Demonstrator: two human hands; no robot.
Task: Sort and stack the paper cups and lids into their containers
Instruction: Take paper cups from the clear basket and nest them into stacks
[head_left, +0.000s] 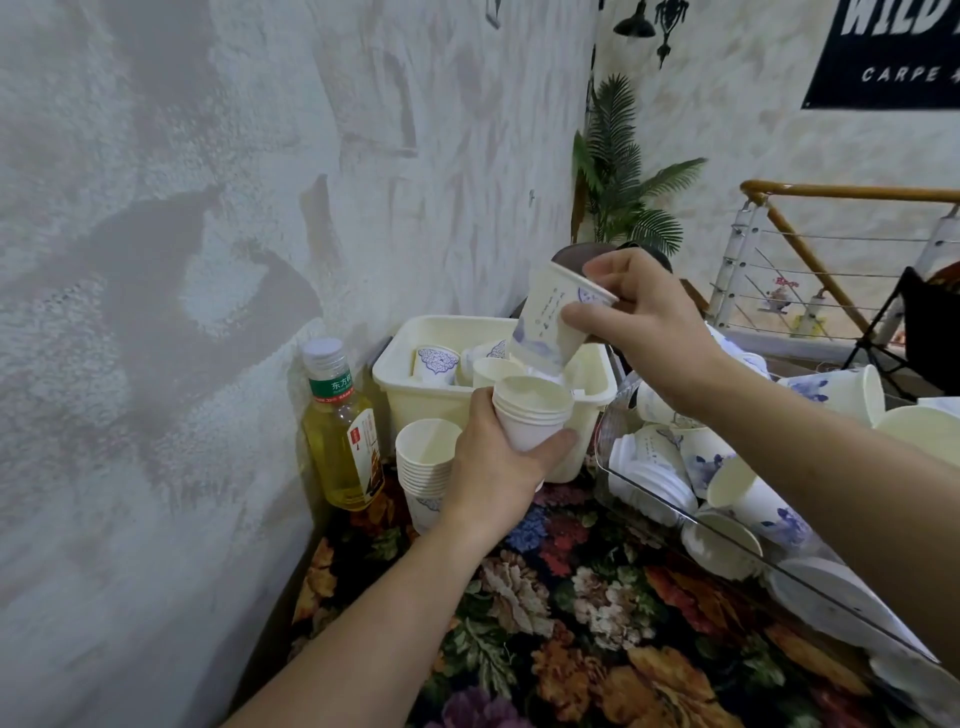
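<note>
Paper cups are in both of my hands, held above the near edge of the cream bin (415, 395). My left hand (493, 467) wraps its fingers and thumb round a short nested stack of plain cups (530, 410), mouth up, just in front of the bin's near wall. My right hand (644, 312) pinches a single printed cup (550, 322) by its rim, tilted, with its base pointing down toward the open mouth of the stack; the two look close, but I cannot tell whether they touch. Inside the bin lie a few loose cups, one showing a blue pattern. Left of the bin's near corner a taller stack of cups (426, 462) stands on the floral tabletop (571, 623), and left of that a bottle of yellow drink (343, 431) stands against the wall. Right of the bin a clear tray (753, 545) holds a jumble of cups and white lids (649, 478).
</note>
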